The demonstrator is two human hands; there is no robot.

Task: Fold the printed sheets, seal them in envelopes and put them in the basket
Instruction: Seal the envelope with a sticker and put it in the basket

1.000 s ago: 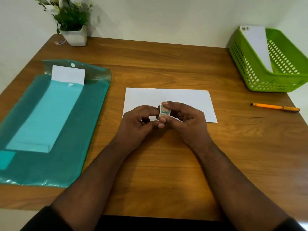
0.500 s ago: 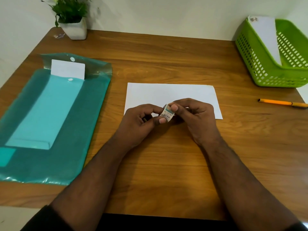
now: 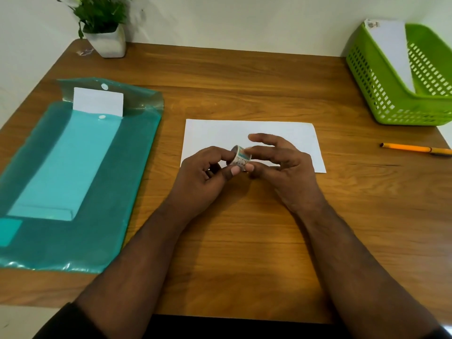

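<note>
A white envelope lies flat in the middle of the wooden table. Just above its near edge I hold a small patterned tape roll. My left hand pinches the roll between thumb and forefinger. My right hand touches the roll's right side with thumb and a fingertip, its other fingers spread. A green basket at the far right holds one white envelope leaning against its wall.
A teal plastic folder lies at the left, its flap open, with a white envelope sticking out. An orange pen lies right of the envelope. A potted plant stands at the far left corner.
The tape roll has been turned between my fingers, and my right hand's fingers have opened out from a closed grip. The view has shifted slightly.
</note>
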